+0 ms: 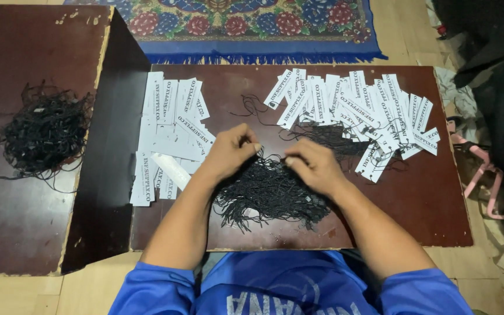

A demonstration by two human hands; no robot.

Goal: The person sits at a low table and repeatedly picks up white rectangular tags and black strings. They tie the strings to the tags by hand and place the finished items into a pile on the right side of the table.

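Note:
My left hand (231,150) and my right hand (313,165) meet over a heap of thin black strings (269,192) at the front middle of a dark brown low table (427,198). Both hands pinch black string between thumb and fingers, the fingertips a short gap apart. Left of my left hand lies a spread of white paper tags (173,131). A larger row of white paper tags with strings (357,108) fans out behind and to the right of my right hand.
A second dark brown board (24,221) lies at the left, carrying another tangle of black strings (45,131). A flowered rug with blue fringe (252,26) lies beyond the table. Dark cloth and pink hangers (482,175) lie on the floor at the right.

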